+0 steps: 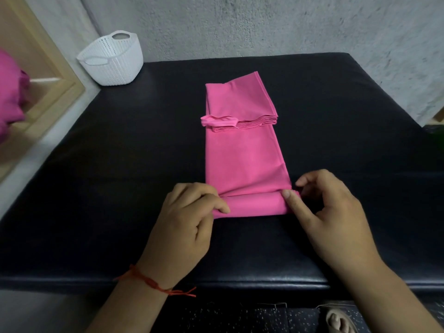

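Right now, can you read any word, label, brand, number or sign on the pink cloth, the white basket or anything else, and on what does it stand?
None: no text can be read anywhere.
The pink cloth is plain, the white basket shows only its woven pattern, and the black table and the grey wall bear no writing.

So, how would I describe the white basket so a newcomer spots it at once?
Find the black padded table that fills the view. By its far left corner, before the grey wall, stands the white basket. It alone is white, perforated plastic with cut-out handles; the pink cloth lies mid-table.
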Tool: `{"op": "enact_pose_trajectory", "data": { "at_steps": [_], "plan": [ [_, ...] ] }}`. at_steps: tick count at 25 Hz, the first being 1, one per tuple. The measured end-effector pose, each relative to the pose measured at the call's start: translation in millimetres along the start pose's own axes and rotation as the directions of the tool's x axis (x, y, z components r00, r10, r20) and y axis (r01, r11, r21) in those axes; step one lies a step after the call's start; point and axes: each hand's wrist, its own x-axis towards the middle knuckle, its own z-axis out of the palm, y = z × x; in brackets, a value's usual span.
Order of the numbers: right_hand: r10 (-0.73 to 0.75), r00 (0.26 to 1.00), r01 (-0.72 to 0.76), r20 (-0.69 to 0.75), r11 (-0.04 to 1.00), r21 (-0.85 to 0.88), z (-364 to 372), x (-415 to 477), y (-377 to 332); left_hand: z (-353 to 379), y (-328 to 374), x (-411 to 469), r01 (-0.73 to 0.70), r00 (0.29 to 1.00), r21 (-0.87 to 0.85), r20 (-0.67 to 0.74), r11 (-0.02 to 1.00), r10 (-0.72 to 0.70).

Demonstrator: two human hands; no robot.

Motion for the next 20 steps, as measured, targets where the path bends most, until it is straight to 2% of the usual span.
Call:
{"op": "enact_pose_trajectory", "data": {
  "at_steps": [3, 5, 10, 17, 20],
  "plan": [
    [-0.174, 0.985, 0.174, 0.008, 0.982, -0.070, 1.2, -3.2, 4.6, -5.2, -4.2, -2.0, -0.001, 0.998, -0.008, 0.059, 1.000, 0.001],
    [-0.211, 0.977, 0.213, 0.031, 0.974, -0.083, -0.6, -4.1, 9.0, -6.3, -7.3, -2.4, 0.014, 0.997, -0.008, 0.082, 1.000, -0.013],
    [-0.171, 0.975, 0.193, 0.146, 0.969, -0.154, 0.3, -1.9, 16.2, -3.8, -12.7, 1.5, 0.140, 0.987, -0.063, 0.093, 0.988, -0.134],
    [-0.116, 0.981, 0.140, 0.157, 0.978, -0.156, 2.8, 1.4, 14.5, -1.1, -15.5, 1.1, 0.190, 0.975, -0.070, 0.128, 0.979, -0.180],
    [-0.086, 0.983, 0.105, 0.165, 0.989, -0.107, 0.4, -0.5, 11.4, -3.2, -16.1, 0.5, 0.288, 0.952, -0.136, 0.144, 0.948, -0.269]
  ]
}}
